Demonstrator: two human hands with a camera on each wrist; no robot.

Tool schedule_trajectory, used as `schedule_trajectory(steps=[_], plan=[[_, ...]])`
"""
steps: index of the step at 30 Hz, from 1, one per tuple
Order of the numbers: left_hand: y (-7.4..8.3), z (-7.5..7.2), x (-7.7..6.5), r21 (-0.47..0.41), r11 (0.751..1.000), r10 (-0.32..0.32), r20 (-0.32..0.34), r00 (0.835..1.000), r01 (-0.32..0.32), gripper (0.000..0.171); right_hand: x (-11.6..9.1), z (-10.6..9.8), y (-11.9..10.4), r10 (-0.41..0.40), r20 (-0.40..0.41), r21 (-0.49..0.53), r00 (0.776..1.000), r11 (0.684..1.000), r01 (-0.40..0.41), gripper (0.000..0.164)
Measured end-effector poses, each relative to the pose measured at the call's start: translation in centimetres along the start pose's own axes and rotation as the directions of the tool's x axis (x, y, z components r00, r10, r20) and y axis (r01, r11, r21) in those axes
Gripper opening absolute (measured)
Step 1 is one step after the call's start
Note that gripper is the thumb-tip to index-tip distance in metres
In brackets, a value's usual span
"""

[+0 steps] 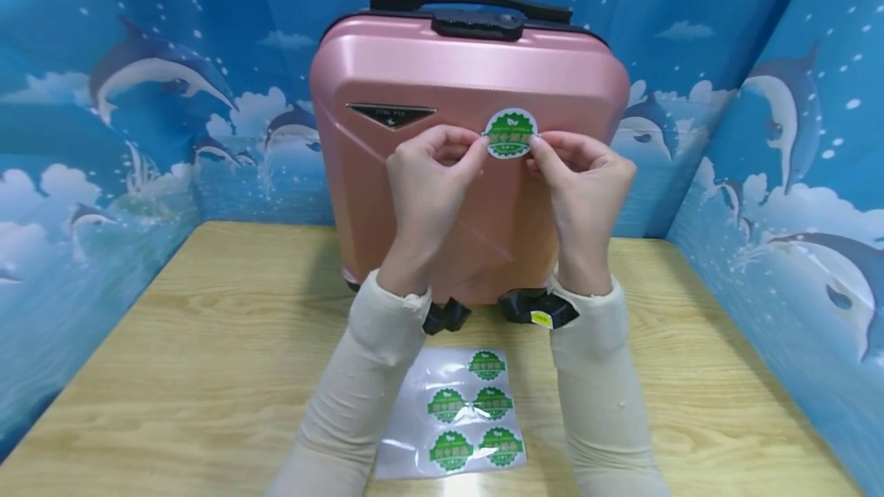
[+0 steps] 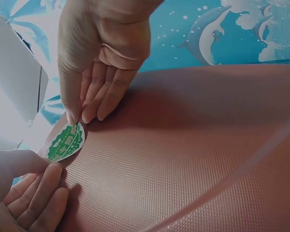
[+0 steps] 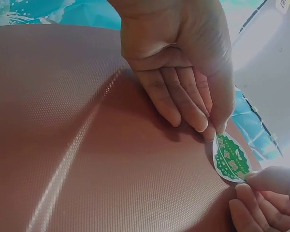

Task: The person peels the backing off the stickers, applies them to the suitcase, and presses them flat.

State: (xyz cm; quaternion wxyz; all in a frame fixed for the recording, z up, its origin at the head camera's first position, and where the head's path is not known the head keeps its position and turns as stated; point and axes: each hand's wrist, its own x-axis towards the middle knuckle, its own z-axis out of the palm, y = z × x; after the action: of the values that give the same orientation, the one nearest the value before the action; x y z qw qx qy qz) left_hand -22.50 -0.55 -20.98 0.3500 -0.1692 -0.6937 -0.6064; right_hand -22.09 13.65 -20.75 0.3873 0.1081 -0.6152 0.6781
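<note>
A round green sticker [image 1: 509, 133] with a white border is held by its two side edges, close over the front of a pink suitcase [image 1: 470, 64]. My left hand [image 1: 435, 182] pinches its left edge between thumb and index finger. On the opposite edge, my right hand [image 1: 587, 182] pinches it the same way. Both wrist views show the sticker [image 2: 66, 142] bowed slightly, with the fingertips right at the suitcase's ribbed surface [image 3: 135, 169]. The suitcase stands upright, its black handle [image 1: 470, 0] on top and a dark triangular badge [image 1: 391, 114] at the upper left.
A clear sheet [image 1: 407, 436] with several more green stickers lies on the wooden table [image 1: 242, 374] between my forearms. Blue dolphin-print curtains [image 1: 159, 14] enclose the back and sides. Black wrist devices [image 1: 539, 308] hang under both wrists, close before the suitcase's base.
</note>
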Motion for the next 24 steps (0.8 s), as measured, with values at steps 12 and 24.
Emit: schedule_trajectory(steps=[12,24], plan=[[0.09,-0.08,-0.01,0.01,1.0,0.015,0.013,1.0,-0.015,0.014,0.08,-0.13,0.05,-0.02,0.007,0.009,1.0,1.0,0.02,0.02],[0.17,-0.12,-0.19,-0.004,1.0,0.017,-0.012,1.0,-0.017,0.013,0.08,-0.24,-0.02,-0.014,0.022,0.0,1.0,1.0,0.014,0.019]])
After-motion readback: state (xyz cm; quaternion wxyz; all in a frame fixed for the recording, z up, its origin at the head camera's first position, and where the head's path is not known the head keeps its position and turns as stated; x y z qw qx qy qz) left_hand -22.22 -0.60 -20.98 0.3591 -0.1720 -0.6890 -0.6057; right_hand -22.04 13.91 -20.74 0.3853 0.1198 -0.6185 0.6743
